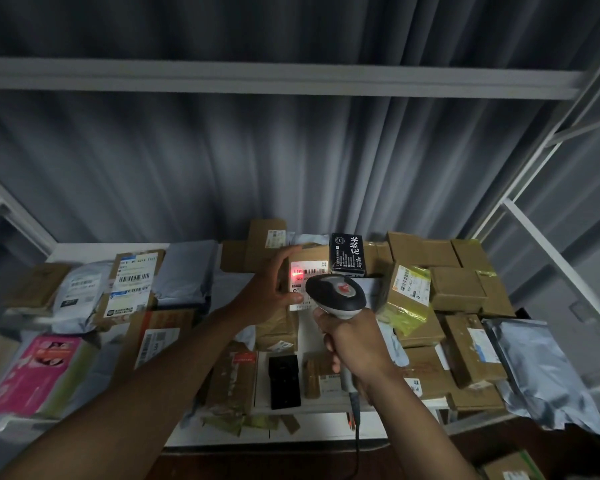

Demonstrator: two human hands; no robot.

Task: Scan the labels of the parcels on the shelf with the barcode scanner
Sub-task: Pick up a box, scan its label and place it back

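My right hand (352, 344) grips the handle of a grey and black barcode scanner (336, 294), whose head points at the white label (309, 271) of a brown cardboard parcel (312, 252) in the middle of the shelf. A red scan line glows across the label's barcode. My left hand (271, 289) holds that parcel by its left edge, thumb on the label's lower part. The scanner's cable (355, 410) hangs down from the handle.
Many parcels cover the white shelf (84, 251): cardboard boxes stacked at the right (458, 289), a yellow-taped box (409, 292), grey mailer bags (541, 368), a pink package (32, 372) at the left, a small black box (284, 381) in front, a black printed box (347, 254) behind.
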